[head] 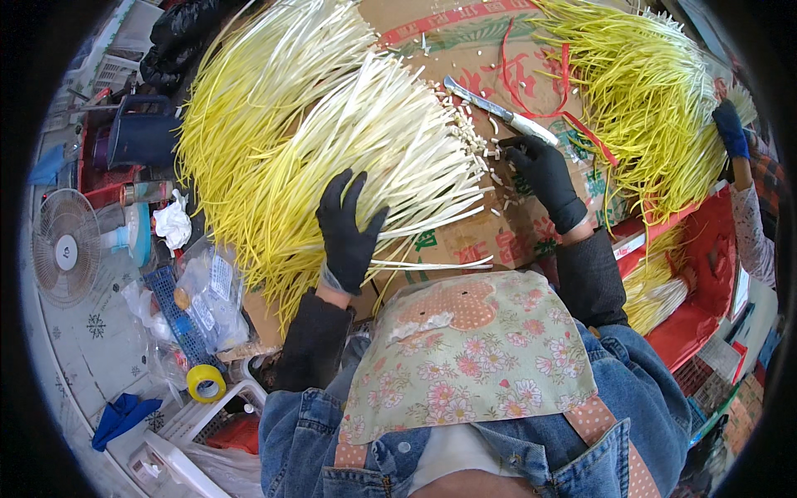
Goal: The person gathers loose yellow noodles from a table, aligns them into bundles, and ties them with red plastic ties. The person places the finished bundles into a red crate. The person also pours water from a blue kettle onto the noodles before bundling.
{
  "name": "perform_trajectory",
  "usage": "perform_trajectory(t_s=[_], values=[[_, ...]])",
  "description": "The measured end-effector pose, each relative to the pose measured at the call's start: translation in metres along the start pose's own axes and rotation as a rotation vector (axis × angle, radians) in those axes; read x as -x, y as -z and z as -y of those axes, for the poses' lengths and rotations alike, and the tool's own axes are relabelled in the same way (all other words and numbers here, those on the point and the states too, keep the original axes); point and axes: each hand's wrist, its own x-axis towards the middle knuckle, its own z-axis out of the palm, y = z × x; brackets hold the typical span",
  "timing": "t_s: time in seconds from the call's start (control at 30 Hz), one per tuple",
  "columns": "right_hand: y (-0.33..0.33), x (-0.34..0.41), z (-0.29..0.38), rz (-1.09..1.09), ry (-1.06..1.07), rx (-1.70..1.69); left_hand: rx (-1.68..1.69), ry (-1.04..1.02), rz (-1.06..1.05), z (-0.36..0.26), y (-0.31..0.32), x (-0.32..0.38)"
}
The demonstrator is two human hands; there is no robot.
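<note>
A large spread of blanched yellow chives (pixel 348 149) lies before me, white stem ends to the right and yellow leaves to the left. My left hand (pixel 350 230), in a black glove, rests on the near side of the spread with fingers apart. A few loose stalks (pixel 436 265) lie beside it, near my apron. My right hand (pixel 545 180), also black-gloved, is by the cut stem bits (pixel 476 140), fingers slightly bent and nothing visible in them. Just beyond its fingers lies a knife (pixel 498 112) with a pale handle, blade pointing away to the left.
Printed cardboard (pixel 461 56) covers the work surface, with a red strap (pixel 563 93) on it. Another person's blue-gloved hand (pixel 730 129) touches a second chive heap (pixel 647 93). A red-lined box (pixel 703 280) stands right; a fan (pixel 65 249), jug (pixel 143 131) and yellow tape (pixel 206 383) sit left.
</note>
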Motion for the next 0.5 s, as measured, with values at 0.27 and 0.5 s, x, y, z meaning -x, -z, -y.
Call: perform_trajectory(t_s=[0.27, 0.5], values=[[0.000, 0.000, 0.014, 0.026, -0.056, -0.073, -0.212, -0.343, 0.318, -0.002, 0.011, 0.066], [-0.041, -0.018, 0.078, -0.010, 0.585, -0.202, -0.353, -0.304, 0.233, 0.018, -0.008, 0.054]])
